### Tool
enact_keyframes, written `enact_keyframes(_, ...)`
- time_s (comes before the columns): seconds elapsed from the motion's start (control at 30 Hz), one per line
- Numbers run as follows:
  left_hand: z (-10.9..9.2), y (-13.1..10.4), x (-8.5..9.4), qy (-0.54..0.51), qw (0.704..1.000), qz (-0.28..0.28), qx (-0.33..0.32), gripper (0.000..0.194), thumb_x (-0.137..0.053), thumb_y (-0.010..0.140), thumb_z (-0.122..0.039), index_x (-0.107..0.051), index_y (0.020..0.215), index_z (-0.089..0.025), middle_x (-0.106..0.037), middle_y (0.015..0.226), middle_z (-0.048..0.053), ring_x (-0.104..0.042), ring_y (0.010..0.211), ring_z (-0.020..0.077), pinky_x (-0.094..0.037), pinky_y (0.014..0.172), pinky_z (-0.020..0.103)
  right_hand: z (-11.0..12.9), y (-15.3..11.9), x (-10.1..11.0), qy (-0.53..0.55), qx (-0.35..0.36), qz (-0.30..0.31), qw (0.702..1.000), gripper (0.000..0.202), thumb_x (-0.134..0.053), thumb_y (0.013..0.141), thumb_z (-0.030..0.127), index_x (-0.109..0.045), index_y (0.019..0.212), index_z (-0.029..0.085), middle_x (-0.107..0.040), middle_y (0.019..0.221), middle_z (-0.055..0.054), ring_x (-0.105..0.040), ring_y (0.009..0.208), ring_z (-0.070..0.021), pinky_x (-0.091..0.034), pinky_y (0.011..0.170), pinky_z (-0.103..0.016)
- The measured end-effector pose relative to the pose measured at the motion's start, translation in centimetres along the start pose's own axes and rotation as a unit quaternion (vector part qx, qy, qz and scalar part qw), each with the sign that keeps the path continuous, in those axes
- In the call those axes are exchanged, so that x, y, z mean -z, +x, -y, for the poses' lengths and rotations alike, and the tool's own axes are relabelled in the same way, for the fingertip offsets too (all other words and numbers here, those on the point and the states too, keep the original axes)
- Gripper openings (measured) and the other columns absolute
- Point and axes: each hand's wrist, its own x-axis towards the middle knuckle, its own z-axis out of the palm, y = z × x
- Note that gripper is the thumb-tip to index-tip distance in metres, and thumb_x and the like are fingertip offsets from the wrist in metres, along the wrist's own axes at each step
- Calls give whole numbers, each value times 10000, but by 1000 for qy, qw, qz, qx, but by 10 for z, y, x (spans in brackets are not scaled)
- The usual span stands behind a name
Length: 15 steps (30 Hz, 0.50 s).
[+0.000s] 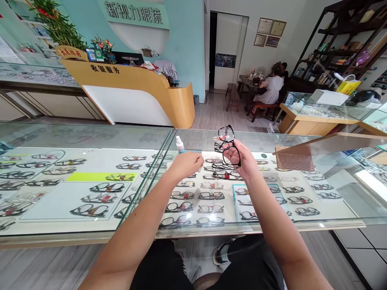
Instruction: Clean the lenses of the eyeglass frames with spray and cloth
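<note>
My right hand (244,159) holds a pair of black-framed glasses (232,158) up over the glass counter, its lenses one above the other. To the left, my left hand (188,163) is low over the glass with its fingers closed; a small pale edge shows by the fingertips, too little to name. Just behind that hand stands a white spray bottle (179,144) with a blue lower part. More glasses lie behind my right hand, partly hidden by it.
Rows of glasses fill the glass display case (196,231). A wooden-edged panel (302,155) stands at the right. Beyond are a cashier desk (181,106), a bench (232,94) and a seated person (270,88) at a table. A yellow bag (347,86) rests on another case.
</note>
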Motion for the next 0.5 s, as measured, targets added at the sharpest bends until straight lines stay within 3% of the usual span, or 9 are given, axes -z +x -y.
enact_keyframes(0.07,3,1,-2,58,997,32,25,309,-489,971,-298,-585,686,-231,-756,803,59,-658,761,276,-360,700,382,1,0,1,0,-12,14,1000,314,-878,873,486,-712,898,220,-763,913,-40,-728,834,-165,-613,837,-296)
enact_keyframes(0.17,7,4,-6,91,995,34,35,226,-541,948,-324,-674,789,-234,-789,859,90,-711,829,321,-430,749,405,4,-3,2,7,-42,45,998,321,-907,833,465,-708,873,216,-732,846,-27,-716,799,-174,-602,786,-307)
enact_keyframes(0.2,8,4,-7,84,996,13,35,213,-544,952,-328,-703,845,-235,-796,871,90,-721,846,326,-455,772,413,5,-4,3,9,-57,56,997,323,-915,823,458,-708,868,214,-723,825,-23,-715,792,-178,-600,776,-310)
enact_keyframes(0.27,8,5,-6,22,996,-86,15,244,-523,989,-350,-739,981,-237,-816,957,87,-739,917,317,-505,845,429,8,-6,4,10,-89,77,993,330,-925,809,448,-704,861,209,-705,786,-15,-709,771,-182,-592,753,-316)
enact_keyframes(0.37,6,4,-1,-169,945,-251,-123,434,-535,1041,-553,-713,1268,-229,-794,1289,120,-737,1163,304,-544,1035,460,14,-7,8,2,-135,113,984,370,-944,778,453,-682,808,194,-692,735,-16,-692,703,-176,-572,699,-311)
enact_keyframes(0.43,5,2,1,-285,892,-257,-240,761,-623,954,-777,-621,1474,-222,-706,1491,170,-684,1352,330,-522,1158,496,16,-7,11,-9,-159,137,978,402,-958,761,465,-669,766,186,-699,701,-25,-683,657,-172,-558,654,-297)
enact_keyframes(0.5,3,0,0,-342,863,-215,-303,1029,-716,817,-896,-545,1583,-231,-674,1539,199,-643,1439,364,-493,1222,533,18,-6,15,-23,-175,154,972,412,-964,756,474,-683,767,173,-727,699,-46,-679,625,-167,-541,602,-277)
